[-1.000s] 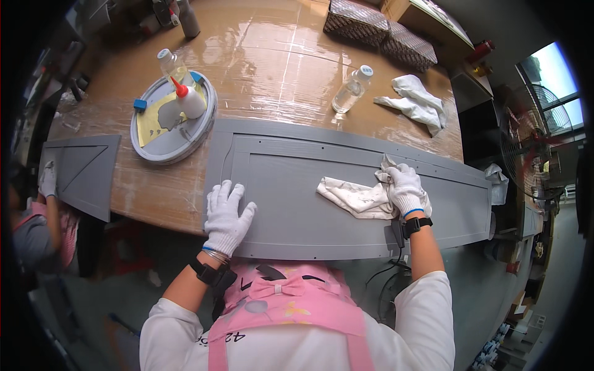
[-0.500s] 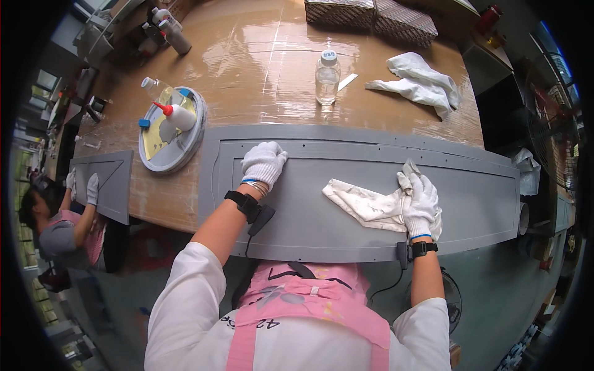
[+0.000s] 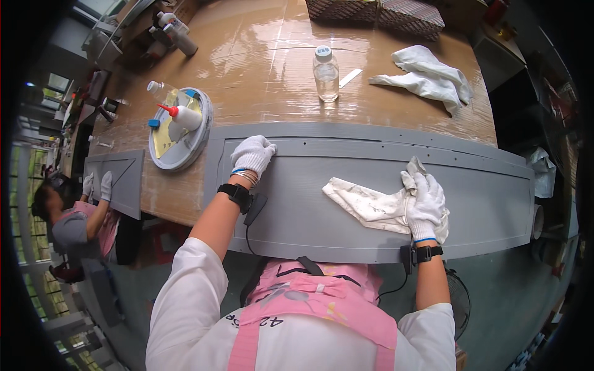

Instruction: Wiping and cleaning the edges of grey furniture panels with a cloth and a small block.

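Note:
A long grey panel [image 3: 297, 226] with a raised frame and small dark holes lies before me along the table's near edge. My left hand [image 3: 252, 154], in a white knit glove, rests near the panel's left end with its fingers curled. Whatever lies under those fingers is hidden. Toward the right, my gloved right hand [image 3: 427, 201] grips a smudged white rag [image 3: 365, 204] against the panel face. One end of the rag trails left, and a corner pokes up past the fingertips.
A clear bottle [image 3: 326, 77] and a white cloth [image 3: 427, 80] sit beyond the panel. To its left, a round lid [image 3: 201, 133] holds a red-tipped squeeze bottle [image 3: 184, 117]. Farther left, a co-worker [image 3: 83, 222] handles a smaller grey panel [image 3: 127, 185]. Patterned boxes [image 3: 377, 13] stand at the back.
My left hand has slid a little to the left along the panel. My right hand and the rag keep almost the same place on it. The whole view has shifted slightly.

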The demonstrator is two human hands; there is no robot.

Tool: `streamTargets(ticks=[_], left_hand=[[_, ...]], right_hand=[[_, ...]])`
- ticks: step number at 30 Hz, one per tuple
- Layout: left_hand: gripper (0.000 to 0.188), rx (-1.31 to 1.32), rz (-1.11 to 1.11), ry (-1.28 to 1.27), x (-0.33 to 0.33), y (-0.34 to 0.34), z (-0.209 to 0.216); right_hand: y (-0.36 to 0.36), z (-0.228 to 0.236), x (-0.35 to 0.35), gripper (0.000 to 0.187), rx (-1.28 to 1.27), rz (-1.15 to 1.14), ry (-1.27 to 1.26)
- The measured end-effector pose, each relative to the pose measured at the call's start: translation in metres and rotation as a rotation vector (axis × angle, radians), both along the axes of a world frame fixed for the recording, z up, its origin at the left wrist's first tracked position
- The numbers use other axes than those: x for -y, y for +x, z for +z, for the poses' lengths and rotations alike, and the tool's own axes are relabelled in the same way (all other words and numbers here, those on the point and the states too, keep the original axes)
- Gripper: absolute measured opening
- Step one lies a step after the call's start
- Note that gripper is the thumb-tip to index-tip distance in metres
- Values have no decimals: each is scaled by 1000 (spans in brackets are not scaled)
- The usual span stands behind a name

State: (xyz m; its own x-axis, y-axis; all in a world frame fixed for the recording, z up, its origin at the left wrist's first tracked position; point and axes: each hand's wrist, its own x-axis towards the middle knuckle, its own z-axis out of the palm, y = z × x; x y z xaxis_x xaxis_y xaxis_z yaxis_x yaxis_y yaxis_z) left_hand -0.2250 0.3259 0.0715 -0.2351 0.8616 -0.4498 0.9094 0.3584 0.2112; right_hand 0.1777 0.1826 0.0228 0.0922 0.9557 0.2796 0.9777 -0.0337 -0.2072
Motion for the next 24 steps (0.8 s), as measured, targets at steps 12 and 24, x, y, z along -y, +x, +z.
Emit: streamTargets(ticks=[12, 24], left_hand=[[33, -127, -109, 31, 9, 15, 8], [30, -232, -290, 126, 10, 14, 9]], right_hand=[[-2, -1, 1, 53, 13, 11, 24], [-1, -4, 1, 51, 42, -1, 44]])
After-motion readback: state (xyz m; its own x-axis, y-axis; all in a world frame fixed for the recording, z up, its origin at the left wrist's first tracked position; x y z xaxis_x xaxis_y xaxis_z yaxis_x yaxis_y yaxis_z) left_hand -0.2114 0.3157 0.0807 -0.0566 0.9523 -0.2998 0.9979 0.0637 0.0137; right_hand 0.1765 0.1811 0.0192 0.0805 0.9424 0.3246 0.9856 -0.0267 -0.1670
